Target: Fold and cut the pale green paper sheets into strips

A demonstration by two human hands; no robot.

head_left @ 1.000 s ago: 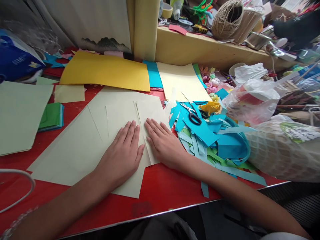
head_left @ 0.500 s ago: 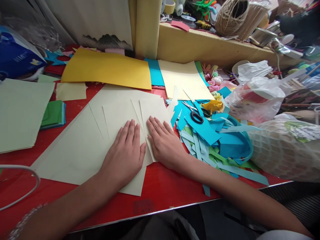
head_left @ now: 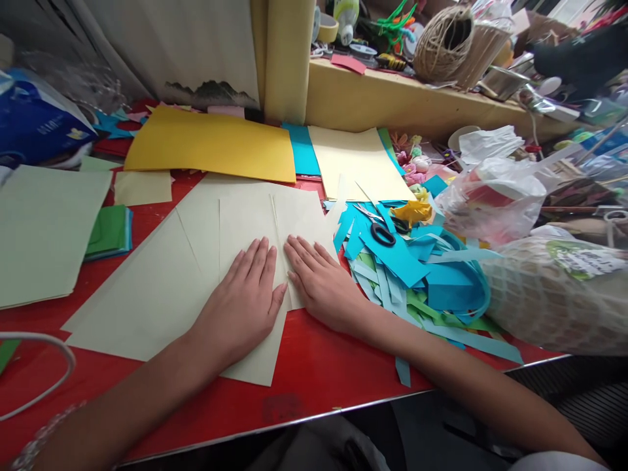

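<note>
A pale cream sheet of paper [head_left: 245, 216] lies in front of me, its two folded flaps meeting along a nearly upright seam near the middle. My left hand [head_left: 240, 297] rests flat on the left flap, fingers stretched out and pointing away from me. On the right flap, my right hand [head_left: 324, 284] also lies flat, its fingers angled up and left. The seam runs between the two hands. Beneath the folded piece is a larger pale sheet [head_left: 147, 288] reaching out to the left. Neither hand grips anything; parts of the paper are hidden under the palms.
Black-handled scissors [head_left: 383, 234] lie on blue and green paper scraps [head_left: 407, 261] at right. Behind are a yellow sheet [head_left: 210, 144] and a cream sheet [head_left: 358, 163]. Pale sheets [head_left: 44, 235] sit left, a white cable [head_left: 59, 343] nearby. A netted bag [head_left: 554, 294] stands right on the red table [head_left: 314, 366].
The flaps now lie closer and straighter along the seam, and the left flap's edge stands more upright. Both hands stay flat in nearly the same place. The view has shifted slightly.
</note>
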